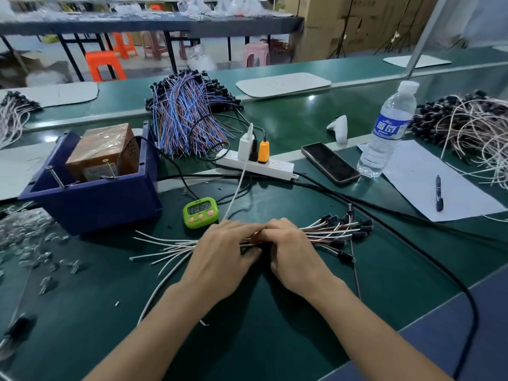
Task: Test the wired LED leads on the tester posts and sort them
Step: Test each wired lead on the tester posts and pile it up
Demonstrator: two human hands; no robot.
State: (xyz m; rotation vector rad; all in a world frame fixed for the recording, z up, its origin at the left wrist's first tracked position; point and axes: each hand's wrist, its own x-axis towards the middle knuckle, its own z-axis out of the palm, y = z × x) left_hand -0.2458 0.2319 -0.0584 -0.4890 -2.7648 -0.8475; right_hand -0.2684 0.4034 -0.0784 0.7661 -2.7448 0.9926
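A green counter (247, 339) runs through a workshop, with cardboard boxes (343, 23) and plastic stools (104, 64) behind it.

In the single head view, both hands meet at the counter's middle on one bundle of leads (330, 232). It lies flat, white and brown wire tails fanning left and black LED heads at the right. The left hand (222, 251) lies over the bundle, fingers across the top and thumb tucked under. The right hand (291, 251) curls its fingers onto the same wires just beside it.

Up left stands one blue bin (90, 199) holding the tester (101, 152), with two metal posts (56, 176) at the bin's front rim (both lean slightly). Between bin and hands sits one green timer (200, 213).

Farther back are one power strip (258, 165) carrying three plugs, one phone (330, 162), one water bottle (387, 130) and one pen (439, 193) on a paper sheet (412, 188). There are three more heaps of leads: a blue-purple heap (187, 116), a right heap (472, 127) and a left heap (13, 116).
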